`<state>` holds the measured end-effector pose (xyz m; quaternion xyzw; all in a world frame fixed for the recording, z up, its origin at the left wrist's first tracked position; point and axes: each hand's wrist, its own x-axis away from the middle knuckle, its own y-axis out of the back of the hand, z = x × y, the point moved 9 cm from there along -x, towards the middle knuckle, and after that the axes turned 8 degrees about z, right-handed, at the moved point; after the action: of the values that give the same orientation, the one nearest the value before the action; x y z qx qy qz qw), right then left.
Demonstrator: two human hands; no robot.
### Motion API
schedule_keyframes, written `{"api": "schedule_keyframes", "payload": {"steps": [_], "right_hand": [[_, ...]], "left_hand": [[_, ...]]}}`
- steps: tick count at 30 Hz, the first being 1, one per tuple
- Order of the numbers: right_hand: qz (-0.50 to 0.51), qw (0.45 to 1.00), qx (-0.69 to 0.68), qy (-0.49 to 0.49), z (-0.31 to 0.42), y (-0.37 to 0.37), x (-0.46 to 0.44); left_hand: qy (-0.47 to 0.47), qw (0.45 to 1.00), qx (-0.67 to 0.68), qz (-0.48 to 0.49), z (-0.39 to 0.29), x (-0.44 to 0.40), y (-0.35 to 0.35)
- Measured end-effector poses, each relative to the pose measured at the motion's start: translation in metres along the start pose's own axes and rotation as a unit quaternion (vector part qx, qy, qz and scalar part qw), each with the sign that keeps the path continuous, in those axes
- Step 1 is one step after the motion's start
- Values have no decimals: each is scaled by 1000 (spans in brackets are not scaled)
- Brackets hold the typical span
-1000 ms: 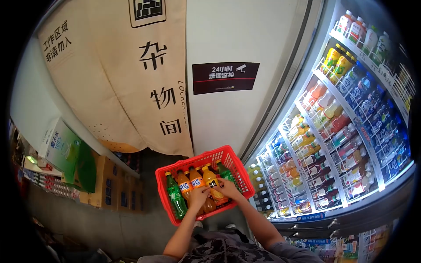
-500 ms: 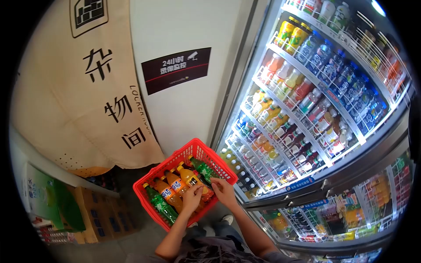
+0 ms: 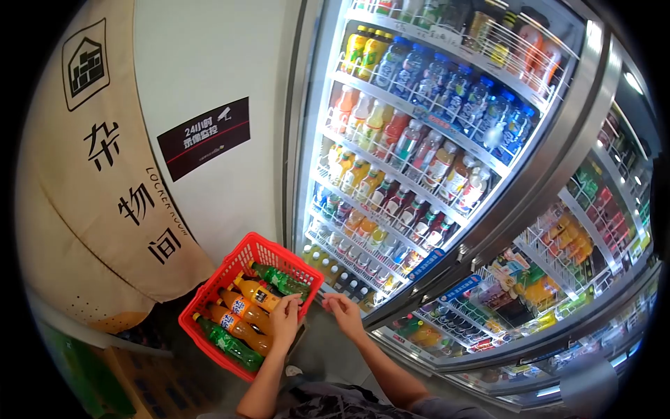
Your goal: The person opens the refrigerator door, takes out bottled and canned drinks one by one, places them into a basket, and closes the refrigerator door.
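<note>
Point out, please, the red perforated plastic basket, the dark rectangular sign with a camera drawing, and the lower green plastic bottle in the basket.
Red basket (image 3: 274,255): head view, on its perforated wall.
Dark sign (image 3: 204,138): head view, middle of its face.
Lower green bottle (image 3: 229,342): head view, middle of its body.

Hung at left with a beige curtain (image 3: 77,209), beside a white wall (image 3: 209,56); lit by a glowing fridge (image 3: 548,157) at upper right; floored in grey (image 3: 328,364) below centre.
</note>
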<state>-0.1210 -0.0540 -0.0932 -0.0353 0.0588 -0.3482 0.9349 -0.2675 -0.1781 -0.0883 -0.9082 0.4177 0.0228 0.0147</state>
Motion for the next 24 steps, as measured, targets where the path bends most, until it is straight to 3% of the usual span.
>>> {"api": "schedule_keyframes", "payload": {"steps": [4, 8, 15, 24], "right_hand": [[-36, 999, -1, -9, 21, 42, 36], [-81, 997, -3, 7, 30, 87, 87], [-165, 986, -4, 35, 41, 165, 170], [-259, 964, 1, 67, 96, 228, 229]], "left_hand": [[-7, 997, 59, 40, -10, 18, -49], [-11, 995, 18, 102, -23, 53, -101], [0, 980, 64, 186, 21, 96, -193], [-16, 950, 91, 297, -37, 111, -294]]}}
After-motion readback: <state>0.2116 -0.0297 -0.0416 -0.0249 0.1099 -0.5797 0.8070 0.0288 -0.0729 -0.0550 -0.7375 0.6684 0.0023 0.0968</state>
